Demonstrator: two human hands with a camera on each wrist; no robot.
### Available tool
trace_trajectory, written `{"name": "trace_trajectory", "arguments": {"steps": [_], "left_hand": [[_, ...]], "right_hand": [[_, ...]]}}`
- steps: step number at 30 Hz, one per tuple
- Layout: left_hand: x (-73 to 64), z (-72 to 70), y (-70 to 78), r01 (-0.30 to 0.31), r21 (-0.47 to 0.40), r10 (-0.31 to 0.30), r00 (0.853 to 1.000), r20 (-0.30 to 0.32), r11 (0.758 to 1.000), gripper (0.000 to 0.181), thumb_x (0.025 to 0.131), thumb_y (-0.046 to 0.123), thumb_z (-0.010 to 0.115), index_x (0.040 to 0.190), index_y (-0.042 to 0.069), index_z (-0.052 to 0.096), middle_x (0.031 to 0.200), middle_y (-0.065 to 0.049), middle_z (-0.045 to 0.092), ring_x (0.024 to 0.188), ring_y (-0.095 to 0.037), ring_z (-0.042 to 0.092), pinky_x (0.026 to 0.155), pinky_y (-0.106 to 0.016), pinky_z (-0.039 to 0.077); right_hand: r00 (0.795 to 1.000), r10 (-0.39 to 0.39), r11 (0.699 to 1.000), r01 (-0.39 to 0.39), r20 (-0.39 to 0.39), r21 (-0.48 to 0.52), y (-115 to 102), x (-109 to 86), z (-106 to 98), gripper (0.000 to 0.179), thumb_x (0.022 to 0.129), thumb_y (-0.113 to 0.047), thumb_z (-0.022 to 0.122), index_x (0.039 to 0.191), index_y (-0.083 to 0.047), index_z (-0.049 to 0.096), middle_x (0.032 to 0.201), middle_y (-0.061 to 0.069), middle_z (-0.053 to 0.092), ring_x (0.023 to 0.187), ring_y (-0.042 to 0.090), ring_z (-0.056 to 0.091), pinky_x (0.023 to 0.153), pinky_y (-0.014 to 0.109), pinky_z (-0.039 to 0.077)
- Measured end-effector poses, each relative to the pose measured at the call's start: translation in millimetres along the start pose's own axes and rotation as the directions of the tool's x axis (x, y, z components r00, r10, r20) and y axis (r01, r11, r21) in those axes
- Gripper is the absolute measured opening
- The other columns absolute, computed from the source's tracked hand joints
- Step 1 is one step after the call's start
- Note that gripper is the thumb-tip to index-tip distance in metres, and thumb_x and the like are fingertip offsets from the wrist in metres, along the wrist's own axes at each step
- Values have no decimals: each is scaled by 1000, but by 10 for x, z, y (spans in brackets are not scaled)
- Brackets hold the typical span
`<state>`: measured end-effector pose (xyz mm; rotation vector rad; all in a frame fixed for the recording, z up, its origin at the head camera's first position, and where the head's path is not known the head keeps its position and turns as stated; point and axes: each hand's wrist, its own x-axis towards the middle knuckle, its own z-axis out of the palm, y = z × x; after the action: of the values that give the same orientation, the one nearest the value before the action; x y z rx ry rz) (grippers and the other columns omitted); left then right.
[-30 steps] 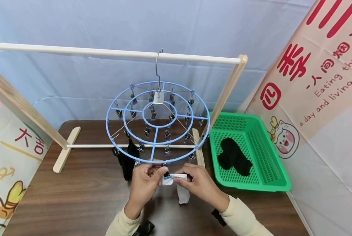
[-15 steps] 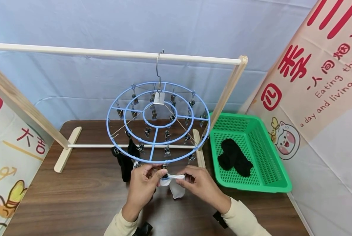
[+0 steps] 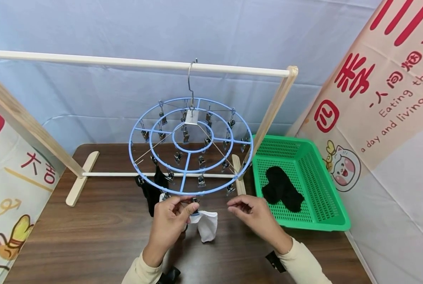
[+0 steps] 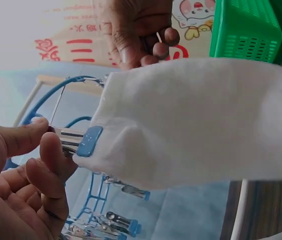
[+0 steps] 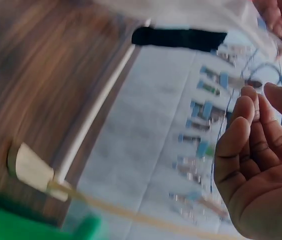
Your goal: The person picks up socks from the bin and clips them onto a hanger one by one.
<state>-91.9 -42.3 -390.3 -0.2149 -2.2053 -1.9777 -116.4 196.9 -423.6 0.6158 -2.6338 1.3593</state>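
Note:
A white sock (image 3: 208, 227) hangs by its cuff from a metal clip (image 4: 71, 139) with blue tips, at the front of the blue round clip hanger (image 3: 184, 193). My left hand (image 3: 170, 221) pinches that clip between thumb and fingers. The left wrist view shows the blue tip pressed over the sock's edge. My right hand (image 3: 255, 213) is to the right of the sock, apart from it, its fingers loosely bent with nothing between them. Left of my left hand, black socks (image 3: 149, 194) hang from the hanger, with a bit of white beside them.
The hanger hooks onto a white rod (image 3: 126, 62) of a wooden rack. Several bare clips dangle from its rings. At the right stands a green basket (image 3: 314, 227) with black socks (image 3: 282, 189) inside. A printed cloth wall (image 3: 403, 157) rises behind it.
My right hand has let go of the white sock and moved right. The sock now hangs from the clip. My left hand stays at the clip.

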Motion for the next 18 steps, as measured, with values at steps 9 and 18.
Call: {"name": "trace_trajectory", "arguments": {"steps": [9,18], "left_hand": [[-25,-34,0,-52,38,53,999,-10,998,16,79,-10,72,94,-3,71,57,-8,59,45,-5,46,37,-16,35],[-40,-80,-6,-79,79,82,996,-36,994,22,77,-13,72,96,-4,71,52,-2,51,45,-4,42,37,-16,35]], "right_hand": [[988,28,990,-48,-151,-132,169,18,-480,8,88,-12,71,95,-16,73,79,-6,69,63,8,56,54,23,47],[956,84,964,-149,-279,-219,354,113,-973,8,92,-16,68,95,-11,73,78,-1,69,65,9,61,54,19,46]]}}
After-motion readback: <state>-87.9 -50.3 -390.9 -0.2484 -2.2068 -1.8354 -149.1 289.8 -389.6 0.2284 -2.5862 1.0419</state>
